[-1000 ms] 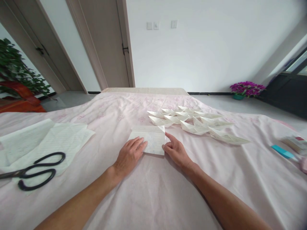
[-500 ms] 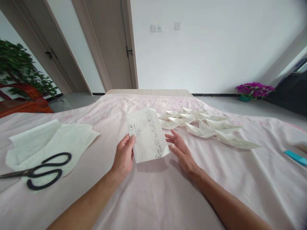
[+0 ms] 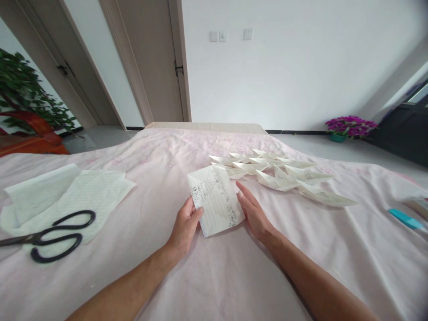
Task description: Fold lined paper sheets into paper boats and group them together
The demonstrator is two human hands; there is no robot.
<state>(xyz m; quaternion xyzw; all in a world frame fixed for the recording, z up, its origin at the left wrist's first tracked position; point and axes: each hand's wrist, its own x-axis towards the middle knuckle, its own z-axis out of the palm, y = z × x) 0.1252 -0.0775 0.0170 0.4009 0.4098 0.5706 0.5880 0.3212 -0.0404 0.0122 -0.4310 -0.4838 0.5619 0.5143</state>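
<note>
My left hand (image 3: 185,225) grips the lower left edge of a folded sheet of paper (image 3: 219,203), thumb on its front and fingers behind. Faint ruled lines and dark handwriting-like marks show on the paper, which is tilted above the cloth. On its right edge is my right hand (image 3: 256,211), its thumb and forefinger along the side and the other fingers partly hidden behind the paper. Just beyond, several folded paper boats (image 3: 277,178) sit in rows. Black-handled scissors (image 3: 62,234) lie at the left on loose lined sheets (image 3: 100,187).
A pale pink cloth (image 3: 150,178) with wrinkles covers the table. Near the right edge lies a blue object (image 3: 405,218) beside a brownish block (image 3: 417,207). Farther off are a red-brown wooden chair (image 3: 36,133), a leafy plant (image 3: 30,93) and purple flowers (image 3: 351,126) in a green pot.
The folded paper has moved right and a little nearer with my left hand. My right hand, apart from it before, has come against its right edge.
</note>
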